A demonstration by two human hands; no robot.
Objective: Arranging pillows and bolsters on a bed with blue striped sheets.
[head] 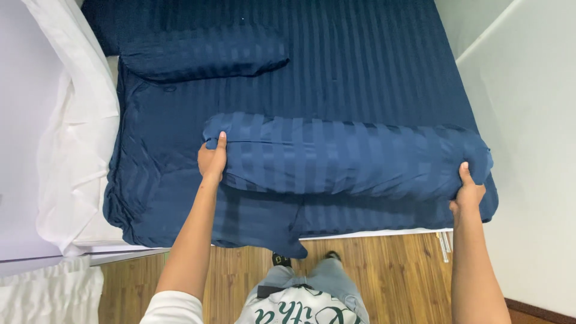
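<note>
— Starting nearest the camera, what shows?

— A white sleeve and grey trousers at 6 o'clock, over a wooden floor (pixel 384 264). Both forearms reach up from there to a long navy striped bolster (pixel 348 157).

— Which way does the bolster run?

— Its long axis lies across the view, from 9 o'clock to 3 o'clock, along the near edge of the bed (pixel 372 72). One end points left, the other right toward the white wall (pixel 528 150).

— And the hands?

— The left hand (pixel 212 161) is closed on the left end, thumb up on top of the fabric. The right hand (pixel 467 193) grips the right end, thumb pressed against it. The fingers of both are tucked behind or under the cover, so I cannot see them.

— What else is hard to read?

— The bolster's underside is hidden, and I cannot tell whether it rests on the sheet or is lifted just clear of it. The navy cover merges with the matching sheet.

— Farther away?

— A navy striped pillow (pixel 204 53) lies toward 11 o'clock, well apart from the bolster. A white curtain (pixel 75 138) hangs at 9 o'clock, cut off by the frame.
</note>
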